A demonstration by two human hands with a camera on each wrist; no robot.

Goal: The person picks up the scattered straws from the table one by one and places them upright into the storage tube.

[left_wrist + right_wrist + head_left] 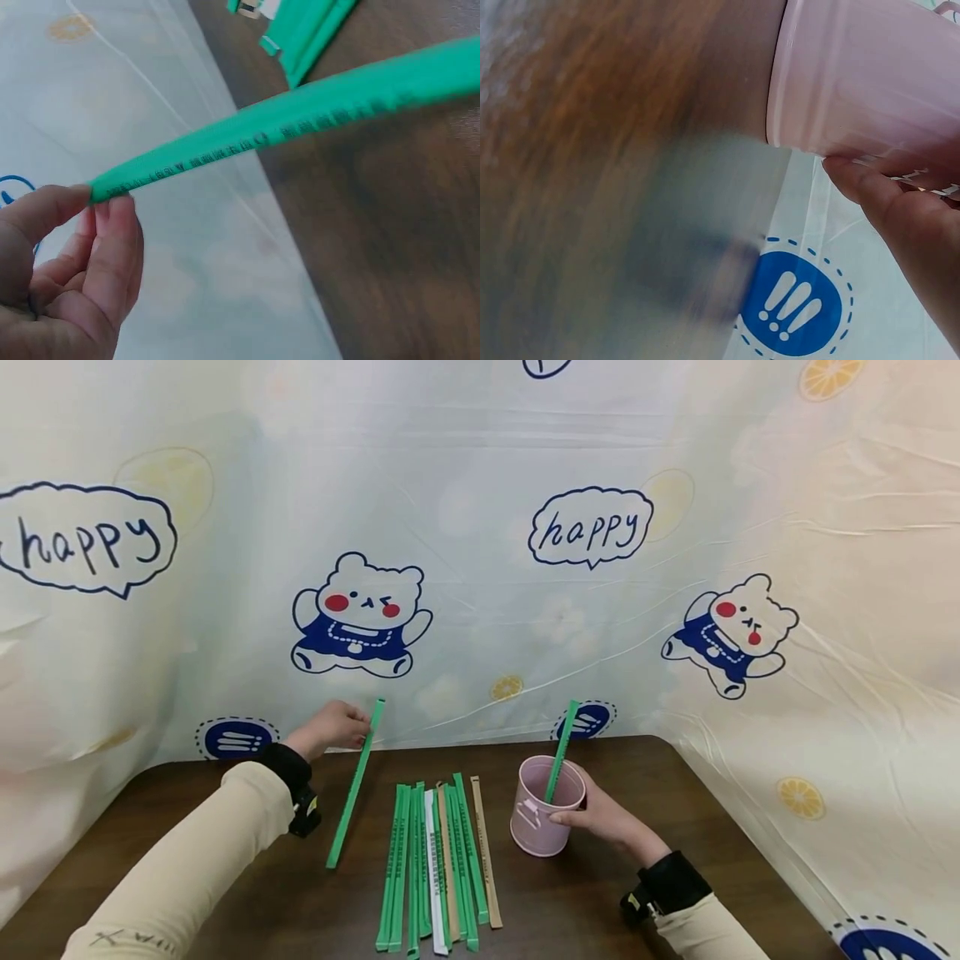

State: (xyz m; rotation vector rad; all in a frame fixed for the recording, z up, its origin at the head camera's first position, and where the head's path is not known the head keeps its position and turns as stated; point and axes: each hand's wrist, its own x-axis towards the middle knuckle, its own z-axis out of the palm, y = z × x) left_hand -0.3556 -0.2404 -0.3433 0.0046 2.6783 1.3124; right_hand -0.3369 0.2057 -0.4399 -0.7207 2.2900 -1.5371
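Observation:
My left hand pinches a long green wrapped straw near its upper end, and the straw slants down over the table's left side. Close up in the left wrist view, thumb and fingertips hold one end of this straw, which has dark printing along it. My right hand grips the right side of a small pink bucket, thumb across its front. Inside the bucket another green straw leans, its top sticking out above the rim. In the right wrist view the fingers touch the bucket wall.
Between my hands several green straws lie side by side on the brown table. Among them are a white one and tan ones. A printed cloth hangs behind the table's far edge.

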